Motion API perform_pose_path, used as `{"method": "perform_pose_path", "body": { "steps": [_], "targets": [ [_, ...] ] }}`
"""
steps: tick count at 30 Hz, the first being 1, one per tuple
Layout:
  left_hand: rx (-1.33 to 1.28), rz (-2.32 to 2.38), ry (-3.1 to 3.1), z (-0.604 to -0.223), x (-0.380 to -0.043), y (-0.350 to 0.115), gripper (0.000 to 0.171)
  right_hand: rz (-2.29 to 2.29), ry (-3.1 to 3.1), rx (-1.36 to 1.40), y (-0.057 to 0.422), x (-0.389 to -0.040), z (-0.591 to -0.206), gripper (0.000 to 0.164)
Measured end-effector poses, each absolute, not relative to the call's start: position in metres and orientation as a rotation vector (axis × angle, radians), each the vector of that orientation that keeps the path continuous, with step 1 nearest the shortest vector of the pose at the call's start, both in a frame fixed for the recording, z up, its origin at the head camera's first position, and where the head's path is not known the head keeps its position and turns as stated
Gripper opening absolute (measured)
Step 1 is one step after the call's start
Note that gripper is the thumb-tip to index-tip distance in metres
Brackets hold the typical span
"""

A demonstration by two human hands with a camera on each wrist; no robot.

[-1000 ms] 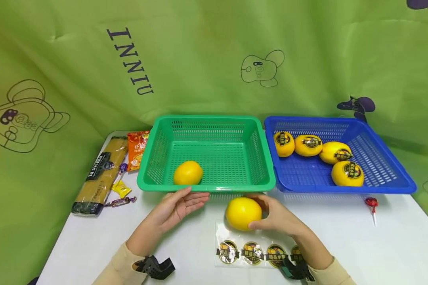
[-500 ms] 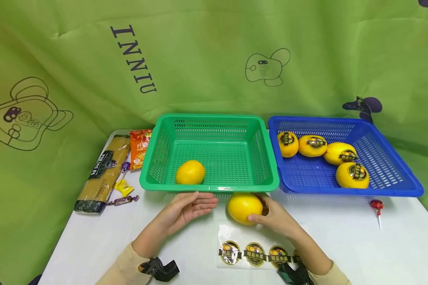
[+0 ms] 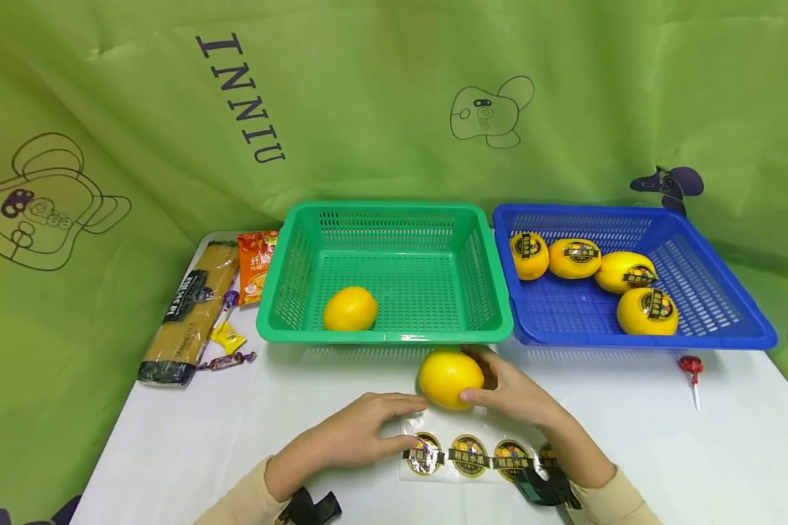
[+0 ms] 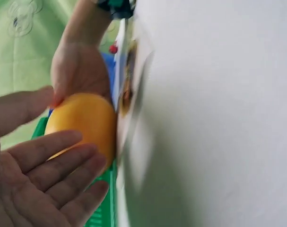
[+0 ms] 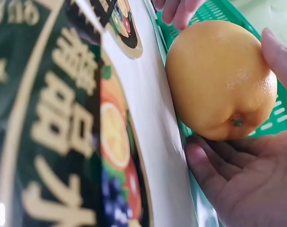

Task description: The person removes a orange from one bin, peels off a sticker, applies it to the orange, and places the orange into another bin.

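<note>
Just in front of the green basket, my right hand (image 3: 515, 390) holds a large yellow citrus fruit (image 3: 451, 379) from its right side, fingers behind and thumb in front. In the right wrist view the fruit's stem end (image 5: 236, 120) shows, with no sticker on the visible skin. A clear sheet of round black-and-gold stickers (image 3: 469, 456) lies flat on the table below the fruit. My left hand (image 3: 357, 430) reaches over the sheet's left edge, fingers extended and holding nothing. From the left wrist, the left fingers (image 4: 63, 165) overlap the fruit.
The green basket (image 3: 384, 336) contains one plain yellow fruit (image 3: 350, 309). Beside it, a blue basket (image 3: 643, 341) holds several stickered fruits (image 3: 574, 259). A noodle pack (image 3: 190, 310), an orange snack bag (image 3: 256, 266) and sweets (image 3: 226, 337) lie left; a red lollipop (image 3: 692, 368) lies right.
My left hand has turned from palm-up to back-up and come nearer, from the green basket's front to the sticker sheet's left edge. My right hand keeps holding the fruit.
</note>
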State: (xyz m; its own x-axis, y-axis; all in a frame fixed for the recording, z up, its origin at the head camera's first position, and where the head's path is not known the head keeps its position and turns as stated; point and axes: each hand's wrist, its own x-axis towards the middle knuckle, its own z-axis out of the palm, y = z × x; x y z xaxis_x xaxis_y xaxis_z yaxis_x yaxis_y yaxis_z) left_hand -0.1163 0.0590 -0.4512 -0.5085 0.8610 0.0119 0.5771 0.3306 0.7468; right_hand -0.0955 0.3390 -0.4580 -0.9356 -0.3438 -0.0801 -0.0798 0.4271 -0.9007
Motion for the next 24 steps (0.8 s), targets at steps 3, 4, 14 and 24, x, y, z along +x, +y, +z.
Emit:
{"method": "perform_pose_path", "body": {
  "steps": [3,4,14,24],
  "targets": [
    [1.287,0.946,2.243,-0.452,-0.112,0.063,0.051,-1.508,2.415,-0.346,0.338,-0.095,-0.458,0.075],
    [1.281,0.942,2.246,-0.453,-0.111,0.063,0.050,-1.509,2.413,-0.331,0.338,-0.095,-0.458,0.074],
    [1.306,0.813,2.319,-0.465,-0.106,0.065,0.055,-1.599,2.437,-0.147,0.334,-0.095,-0.457,0.082],
    [1.380,0.768,2.402,-0.472,-0.102,0.067,0.066,-1.424,2.553,-0.066,0.333,-0.081,-0.450,0.098]
  ]
}}
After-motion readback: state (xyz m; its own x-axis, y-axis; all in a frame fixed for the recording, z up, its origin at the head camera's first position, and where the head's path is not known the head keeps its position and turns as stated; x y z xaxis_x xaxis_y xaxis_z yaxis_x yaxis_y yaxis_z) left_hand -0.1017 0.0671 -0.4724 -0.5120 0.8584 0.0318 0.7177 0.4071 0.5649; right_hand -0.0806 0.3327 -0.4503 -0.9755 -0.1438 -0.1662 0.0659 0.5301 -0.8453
